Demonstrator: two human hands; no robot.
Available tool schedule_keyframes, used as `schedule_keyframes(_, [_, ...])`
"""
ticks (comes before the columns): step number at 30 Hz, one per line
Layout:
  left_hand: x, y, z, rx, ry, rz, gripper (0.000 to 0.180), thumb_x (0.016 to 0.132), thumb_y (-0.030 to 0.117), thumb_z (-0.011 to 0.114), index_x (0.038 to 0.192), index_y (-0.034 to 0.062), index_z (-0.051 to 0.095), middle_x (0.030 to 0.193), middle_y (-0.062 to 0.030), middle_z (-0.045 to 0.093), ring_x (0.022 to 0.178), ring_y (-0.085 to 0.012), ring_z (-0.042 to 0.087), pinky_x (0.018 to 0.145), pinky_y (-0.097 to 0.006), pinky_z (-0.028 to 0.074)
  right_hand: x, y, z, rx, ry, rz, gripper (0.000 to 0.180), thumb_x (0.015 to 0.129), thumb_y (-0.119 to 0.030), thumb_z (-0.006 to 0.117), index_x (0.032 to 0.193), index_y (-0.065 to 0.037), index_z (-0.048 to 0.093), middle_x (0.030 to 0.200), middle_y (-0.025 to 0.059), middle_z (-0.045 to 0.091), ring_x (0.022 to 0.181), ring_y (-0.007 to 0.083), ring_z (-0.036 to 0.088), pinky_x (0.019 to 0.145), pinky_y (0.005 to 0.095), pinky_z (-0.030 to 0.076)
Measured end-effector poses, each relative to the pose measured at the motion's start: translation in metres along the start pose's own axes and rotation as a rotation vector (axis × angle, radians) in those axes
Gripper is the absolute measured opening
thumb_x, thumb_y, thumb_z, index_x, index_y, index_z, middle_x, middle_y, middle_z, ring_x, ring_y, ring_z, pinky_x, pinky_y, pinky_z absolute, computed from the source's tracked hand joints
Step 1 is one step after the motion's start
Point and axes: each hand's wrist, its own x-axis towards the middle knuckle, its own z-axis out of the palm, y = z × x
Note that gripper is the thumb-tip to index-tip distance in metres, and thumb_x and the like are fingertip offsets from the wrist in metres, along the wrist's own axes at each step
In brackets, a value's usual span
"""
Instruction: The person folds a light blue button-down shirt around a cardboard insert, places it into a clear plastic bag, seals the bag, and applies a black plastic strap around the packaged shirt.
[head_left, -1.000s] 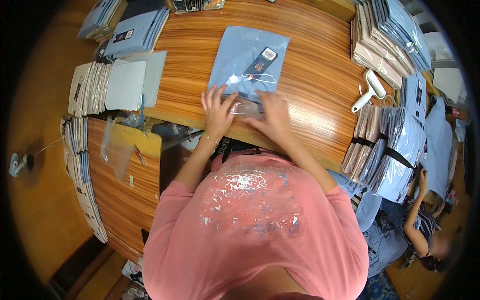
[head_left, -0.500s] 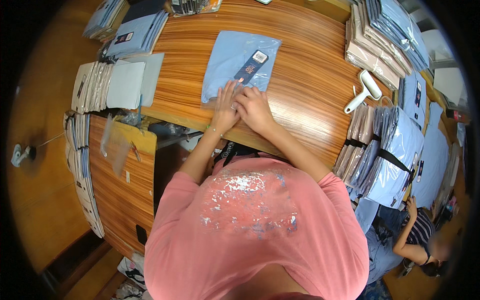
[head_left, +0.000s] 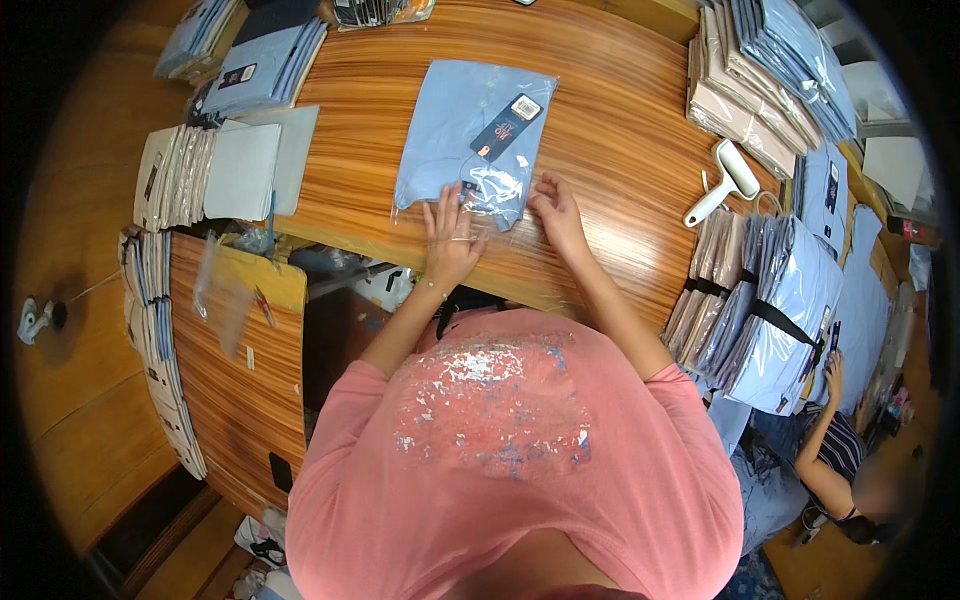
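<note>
Wooden table point(head_left: 620, 150) fills the view, w/ stacks of bagged shirts point(head_left: 770, 80) at far right. Folded light-blue shirt point(head_left: 470, 140) in a clear plastic bag point(head_left: 490, 190) lies flat mid-table, just ahead of the person. Left hand point(head_left: 450, 245) lies spread, fingers flat on the bag's near edge; right hand point(head_left: 555, 210) pinches the film at its near right corner. Prob. light, soft, floppy; film looks slippery, so best held at the bag's edges, both hands.
</note>
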Motion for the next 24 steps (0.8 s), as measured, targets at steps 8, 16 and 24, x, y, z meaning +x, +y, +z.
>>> schedule_keyframes(8, [-0.039, -0.009, -0.082, -0.194, -0.597, -0.032, 0.046, 0.082, 0.024, 0.060, 0.123, 0.0062, 0.052, 0.123, -0.0176, 0.052, 0.120, -0.0295, 0.046, 0.101, -0.038, 0.034, 0.016, -0.001, 0.019, 0.408, -0.283, 0.424, 0.034, 0.083, -0.008, 0.058, 0.112, -0.003, 0.043, 0.098, 0.0072, 0.056, 0.085, 0.0180, 0.058, 0.058, 0.0290, 0.053])
schedule_keyframes(16, [0.061, -0.026, -0.139, 0.358, 0.183, 0.444, 0.045, 0.069, 0.015, 0.073, 0.112, 0.0070, 0.061, 0.094, -0.0138, 0.066, 0.094, -0.0277, 0.063, 0.081, -0.034, 0.049, -0.008, -0.030, 0.068, 0.356, -0.068, 0.365, 0.043, 0.079, 0.004, 0.057, 0.116, -0.005, 0.036, 0.110, 0.0115, 0.051, 0.092, 0.0193, 0.058, 0.061, 0.0280, 0.051])
schedule_keyframes(24, [0.119, -0.044, -0.084, -1.435, 0.085, -0.432, 0.049, 0.080, 0.008, 0.065, 0.123, 0.0008, 0.045, 0.119, -0.0123, 0.054, 0.108, -0.0235, 0.052, 0.091, -0.035, 0.044, -0.033, -0.128, 0.090, 0.189, 0.087, -0.272, 0.062, 0.085, -0.013, 0.057, 0.138, -0.006, 0.026, 0.131, 0.0104, 0.045, 0.114, 0.0186, 0.048, 0.088, 0.0332, 0.044])
